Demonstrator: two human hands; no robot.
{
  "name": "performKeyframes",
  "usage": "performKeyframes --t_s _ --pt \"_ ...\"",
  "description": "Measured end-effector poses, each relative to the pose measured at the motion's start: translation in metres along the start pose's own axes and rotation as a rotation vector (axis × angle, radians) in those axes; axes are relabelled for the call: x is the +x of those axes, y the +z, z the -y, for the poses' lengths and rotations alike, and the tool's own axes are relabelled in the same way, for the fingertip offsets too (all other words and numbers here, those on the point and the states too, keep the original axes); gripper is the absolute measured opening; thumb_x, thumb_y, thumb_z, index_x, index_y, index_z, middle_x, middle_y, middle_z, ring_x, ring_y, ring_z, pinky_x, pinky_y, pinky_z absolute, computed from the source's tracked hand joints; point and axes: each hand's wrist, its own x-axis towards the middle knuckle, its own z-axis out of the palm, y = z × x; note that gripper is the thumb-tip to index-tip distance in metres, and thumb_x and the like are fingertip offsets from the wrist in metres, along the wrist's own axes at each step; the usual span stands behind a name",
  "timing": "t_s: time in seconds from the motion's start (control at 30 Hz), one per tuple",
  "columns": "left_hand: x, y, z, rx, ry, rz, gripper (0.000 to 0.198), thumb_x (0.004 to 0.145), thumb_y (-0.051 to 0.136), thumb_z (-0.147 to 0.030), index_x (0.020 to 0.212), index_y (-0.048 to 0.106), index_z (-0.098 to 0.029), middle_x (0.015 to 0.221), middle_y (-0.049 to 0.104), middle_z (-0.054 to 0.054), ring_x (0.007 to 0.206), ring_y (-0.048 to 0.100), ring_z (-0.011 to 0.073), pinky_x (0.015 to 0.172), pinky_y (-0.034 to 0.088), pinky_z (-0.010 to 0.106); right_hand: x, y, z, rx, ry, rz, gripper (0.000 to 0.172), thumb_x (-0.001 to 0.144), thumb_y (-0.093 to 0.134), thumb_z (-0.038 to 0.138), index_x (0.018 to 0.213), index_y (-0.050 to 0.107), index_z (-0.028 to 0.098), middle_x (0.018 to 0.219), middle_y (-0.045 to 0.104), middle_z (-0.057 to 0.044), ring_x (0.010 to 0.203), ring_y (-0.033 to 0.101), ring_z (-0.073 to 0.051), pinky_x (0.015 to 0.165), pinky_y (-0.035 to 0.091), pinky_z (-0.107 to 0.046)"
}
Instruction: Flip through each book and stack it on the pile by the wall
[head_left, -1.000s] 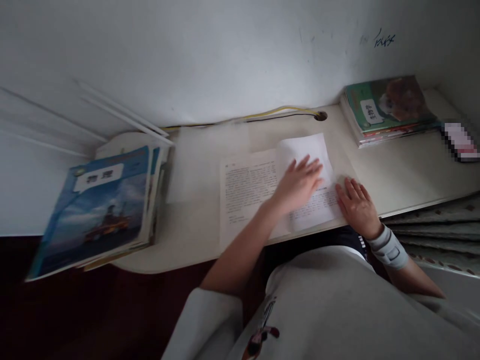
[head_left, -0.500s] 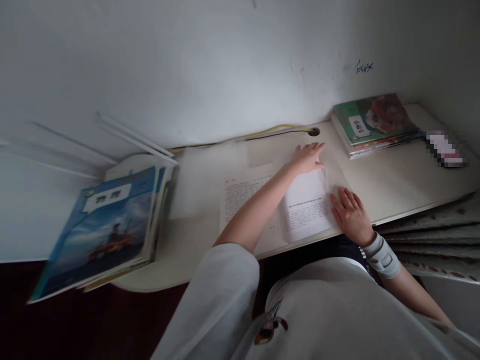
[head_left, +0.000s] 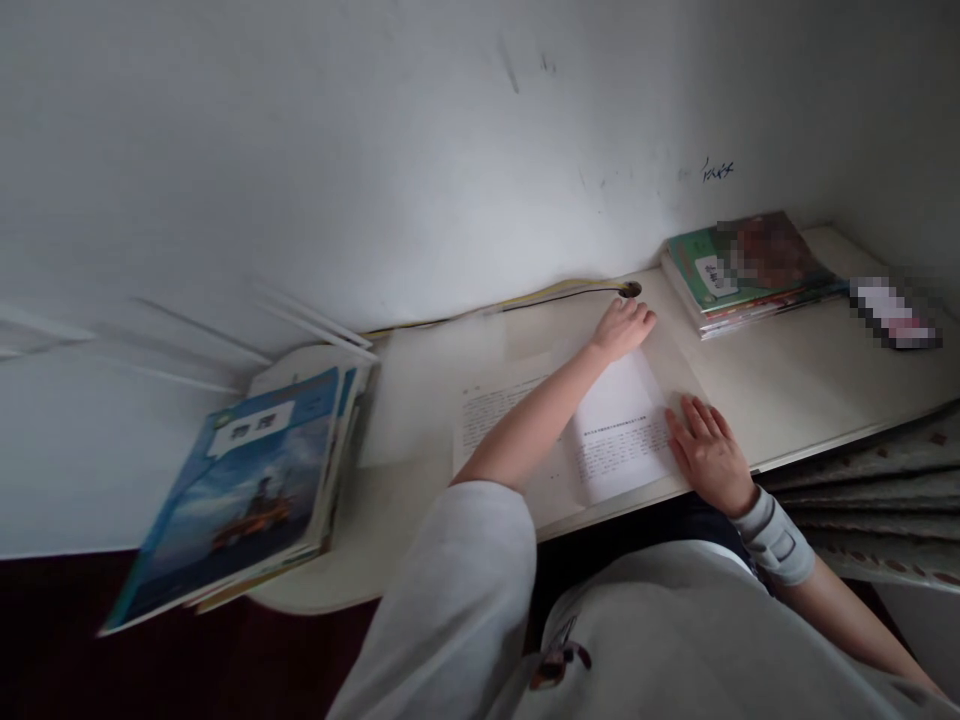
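A: Position of the printed sheet?
B: Flat on the desk, at its near edge.
A: Left hand?
B: At the sheet's far edge, fingers curled. Grip cannot be confirmed.
A: Right hand?
B: Palm down, fingers spread, against the sheet's right near corner. It holds nothing.
A: Surroundings?
B: Green textbook stack far right; blue textbook overhanging the left end.

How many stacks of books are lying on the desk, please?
2: a blue-covered stack at the left end, and a green-covered stack at the far right.
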Motion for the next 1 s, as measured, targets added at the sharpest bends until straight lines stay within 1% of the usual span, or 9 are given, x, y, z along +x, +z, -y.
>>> performKeyframes --t_s 0.1,0.23,0.47,0.53,0.63,0.73,0.8,0.9,1.0 --pt "0.001 0.000 0.003 -0.080 -0.182 0.080 0.025 0.092 0.046 -0.023 0.108 0.061 -0.012 0.101 0.066 0.017 0.097 0.061 0.0274 0.082 0.041 0.039 -0.001 0.002 0.000 0.009 0.001 0.002 0.038 0.095 0.044 0.028 0.128 0.057 0.016 0.137 0.051 -0.019 0.129 0.045 -0.029 0.105 0.035 -0.043" --pt "-0.014 -0.007 0.018 -0.131 -0.258 0.111 0.035 0.089 0.054 -0.042 0.107 0.061 -0.013 0.100 0.066 0.014 0.090 0.064 0.0253 0.074 0.044 0.033 -0.001 0.002 0.000 0.000 -0.004 -0.005 0.038 0.095 0.043 0.029 0.128 0.057 0.016 0.137 0.052 -0.018 0.128 0.046 -0.029 0.104 0.035 -0.043" --pt "-0.043 -0.011 0.015 -0.316 -0.359 0.209 0.027 0.092 0.046 -0.030 0.105 0.064 -0.014 0.108 0.068 0.012 0.102 0.063 0.0222 0.088 0.045 0.032 0.000 0.001 0.000 0.012 0.000 0.014 0.040 0.094 0.045 0.032 0.128 0.056 0.016 0.138 0.051 -0.018 0.128 0.045 -0.030 0.105 0.034 -0.044" --pt "-0.046 -0.011 0.008 -0.361 -0.329 0.190 0.033 0.093 0.045 -0.028 0.122 0.056 -0.015 0.123 0.063 0.011 0.115 0.057 0.0199 0.097 0.042 0.030 -0.001 0.000 0.000 0.024 0.003 0.027 0.041 0.094 0.045 0.033 0.129 0.056 0.015 0.139 0.049 -0.019 0.129 0.044 -0.030 0.105 0.034 -0.045" --pt "-0.063 -0.015 0.006 -0.421 -0.367 0.024 0.045 0.093 0.044 -0.029 0.135 0.044 -0.013 0.140 0.050 0.014 0.131 0.043 0.0223 0.108 0.034 0.037 -0.001 -0.004 0.000 0.027 -0.002 0.058 0.042 0.094 0.045 0.033 0.129 0.055 0.014 0.138 0.049 -0.020 0.128 0.045 -0.030 0.105 0.034 -0.045" --pt "-0.108 -0.020 0.020 -0.438 -0.482 -0.158 0.044 0.094 0.039 -0.031 0.133 0.046 -0.010 0.139 0.050 0.016 0.134 0.038 0.0257 0.111 0.031 0.043 0.006 -0.012 -0.001 0.021 -0.011 0.105 0.040 0.092 0.048 0.032 0.127 0.057 0.014 0.137 0.051 -0.021 0.126 0.047 -0.031 0.102 0.037 -0.045" --pt "-0.153 -0.022 0.033 -0.409 -0.547 -0.200 0.042 0.093 0.038 -0.033 0.129 0.050 -0.014 0.137 0.052 0.014 0.134 0.039 0.0268 0.110 0.031 0.047 0.019 -0.018 -0.001 0.027 -0.048 0.126 0.037 0.091 0.050 0.030 0.124 0.058 0.016 0.139 0.049 -0.020 0.127 0.046 -0.032 0.101 0.037 -0.047" --pt "-0.229 -0.022 0.044 -0.383 -0.713 -0.229 0.042 0.090 0.041 -0.034 0.125 0.053 -0.015 0.136 0.053 0.015 0.132 0.042 0.0276 0.110 0.032 0.048 0.051 -0.025 0.004 0.083 -0.247 0.152 0.038 0.091 0.051 0.029 0.126 0.057 0.017 0.142 0.046 -0.017 0.130 0.044 -0.030 0.105 0.035 -0.047" --pt "-0.288 -0.019 0.036 -0.445 -0.972 -0.282 0.044 0.090 0.039 -0.036 0.127 0.052 -0.016 0.130 0.057 0.015 0.123 0.052 0.0258 0.107 0.039 0.046 0.091 -0.025 0.017 0.185 -0.513 0.187 0.042 0.092 0.050 0.033 0.130 0.054 0.015 0.144 0.044 -0.017 0.131 0.043 -0.028 0.105 0.036 -0.045"
